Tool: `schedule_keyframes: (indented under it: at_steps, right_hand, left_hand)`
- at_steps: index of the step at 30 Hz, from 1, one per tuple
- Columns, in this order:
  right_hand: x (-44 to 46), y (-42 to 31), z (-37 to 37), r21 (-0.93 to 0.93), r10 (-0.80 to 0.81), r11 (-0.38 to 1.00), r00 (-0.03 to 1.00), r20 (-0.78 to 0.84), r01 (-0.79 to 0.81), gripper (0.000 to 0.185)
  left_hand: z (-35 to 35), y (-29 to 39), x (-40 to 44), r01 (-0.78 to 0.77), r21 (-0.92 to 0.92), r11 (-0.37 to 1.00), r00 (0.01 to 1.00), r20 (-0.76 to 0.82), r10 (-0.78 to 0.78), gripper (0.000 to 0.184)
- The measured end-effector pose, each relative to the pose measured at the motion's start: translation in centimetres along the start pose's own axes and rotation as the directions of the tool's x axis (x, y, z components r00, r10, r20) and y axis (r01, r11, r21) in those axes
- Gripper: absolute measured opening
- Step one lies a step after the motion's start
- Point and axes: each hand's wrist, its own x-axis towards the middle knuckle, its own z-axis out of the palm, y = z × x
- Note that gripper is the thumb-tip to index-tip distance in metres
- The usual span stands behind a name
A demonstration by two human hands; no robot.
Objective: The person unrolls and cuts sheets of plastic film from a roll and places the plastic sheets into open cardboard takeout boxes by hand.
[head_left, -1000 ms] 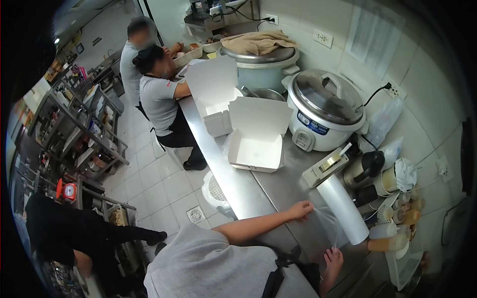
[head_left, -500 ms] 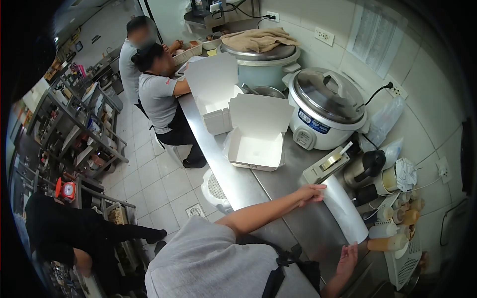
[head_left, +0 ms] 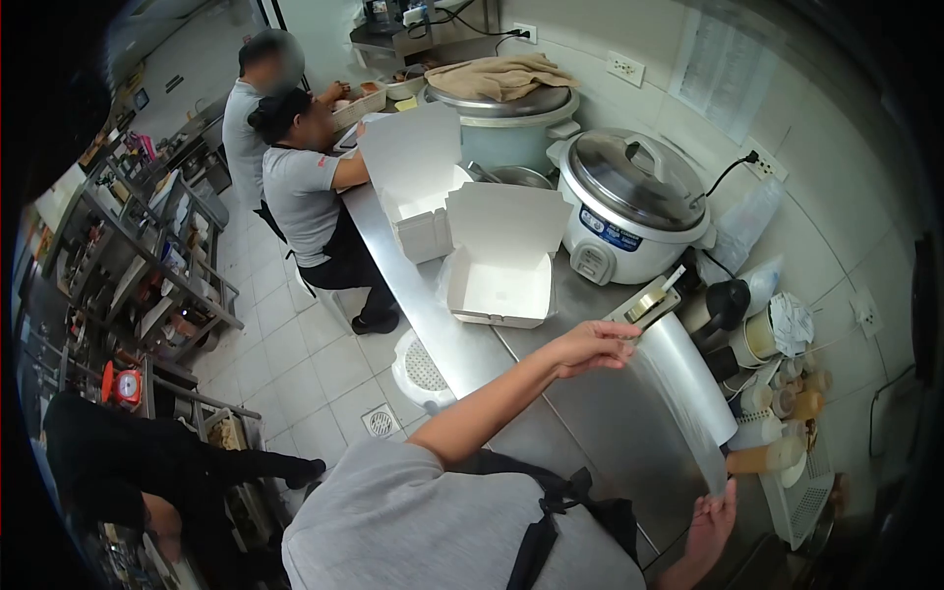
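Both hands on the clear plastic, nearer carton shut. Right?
No: the nearer carton is open, its lid raised, as the head view shows. Left hand and right hand are both on the clear plastic, as you said.

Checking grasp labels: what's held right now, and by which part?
Clear plastic film, from the roll: left hand at one end of its free edge, right hand at the other.
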Motion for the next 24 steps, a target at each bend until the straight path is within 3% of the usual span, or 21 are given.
schedule_keyframes:
  at_steps: [1,4,6,7,9,12,15,19,21,23,24]
  right_hand:
    - [-1.7,0.8,-0.9,0.023,0.026,0.999,0.997,0.069,-0.028,0.065]
    - [-6.3,3.0,-3.2,-0.095,0.18,0.98,0.982,0.054,-0.175,0.054]
    - [-9.5,4.0,-0.2,-0.601,0.068,0.796,0.975,0.211,0.075,0.019]
    - [-10.8,4.1,1.7,-0.775,0.048,0.593,0.951,0.306,0.219,0.017]
    - [-12.0,9.1,-4.1,-0.718,0.179,0.692,0.981,0.068,-0.077,0.028]
    - [-14.3,11.9,-5.6,-0.666,0.358,0.672,0.929,-0.09,-0.323,0.044]
    - [-15.6,13.4,-4.8,-0.645,0.414,0.652,0.9,-0.138,-0.399,0.042]
    - [-17.6,21.7,-10.2,-0.571,0.369,0.691,0.896,-0.248,-0.443,0.039]
    - [-17.8,19.5,-6.8,-0.558,0.34,0.69,0.887,-0.312,-0.461,0.035]
    - [-19.0,20.9,-8.0,-0.386,0.384,0.774,0.857,-0.344,-0.502,0.036]
    - [-19.4,22.9,-10.2,-0.212,0.437,0.83,0.837,-0.33,-0.517,0.039]
  left_hand:
    - [-0.9,-0.5,-0.9,-0.028,0.007,1.0,0.999,0.038,0.027,0.038]
    - [-1.7,-0.4,-5.1,0.033,0.224,0.974,0.999,-0.024,-0.028,0.034]
    - [-2.6,-1.3,-7.6,0.062,0.283,0.957,0.998,-0.04,-0.053,0.03]
    - [-3.2,-2.0,-8.7,0.075,0.311,0.947,0.997,-0.046,-0.064,0.028]
    - [-5.0,-3.9,-10.5,0.102,0.305,0.947,0.995,-0.049,-0.091,0.025]
    - [-6.3,-7.1,-12.6,0.175,0.356,0.918,0.981,-0.141,-0.132,0.024]
    - [-7.8,-10.5,-14.0,0.229,0.464,0.856,0.965,-0.222,-0.138,0.027]
    - [-9.7,-14.2,-15.6,0.221,0.568,0.792,0.947,-0.321,-0.035,0.032]
    - [-9.8,-15.1,-16.7,0.24,0.596,0.767,0.928,-0.373,-0.001,0.036]
    - [-9.5,-15.1,-17.5,0.231,0.548,0.804,0.927,-0.376,-0.01,0.036]
    - [-9.6,-14.8,-17.7,0.219,0.528,0.821,0.925,-0.379,-0.003,0.036]
